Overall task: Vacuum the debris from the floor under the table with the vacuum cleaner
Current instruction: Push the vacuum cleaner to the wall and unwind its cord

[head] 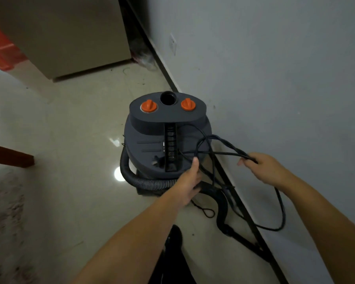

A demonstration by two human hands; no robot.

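Observation:
A dark grey canister vacuum cleaner [152, 138] with two orange knobs stands on the tiled floor close to the wall. Its ribbed black hose [143, 181] curls round its left side and runs on to a black wand [223, 212] lying along the skirting. My right hand [262, 169] grips a bundle of looped black power cord [223, 144] to the right of the canister. My left hand [190, 181] is at the canister's near edge, thumb up against the cord loops; whether it holds them is hidden. The plug [157, 160] lies on the lid.
A beige cabinet [74, 35] stands at the back, with an orange-red crate [4, 52] to its left and crumpled plastic [146, 58] in the corner. A dark wooden leg [10, 156] juts in at the left. A wall socket [173, 44] sits on the grey wall. Dusty debris [4, 222] covers the floor at lower left.

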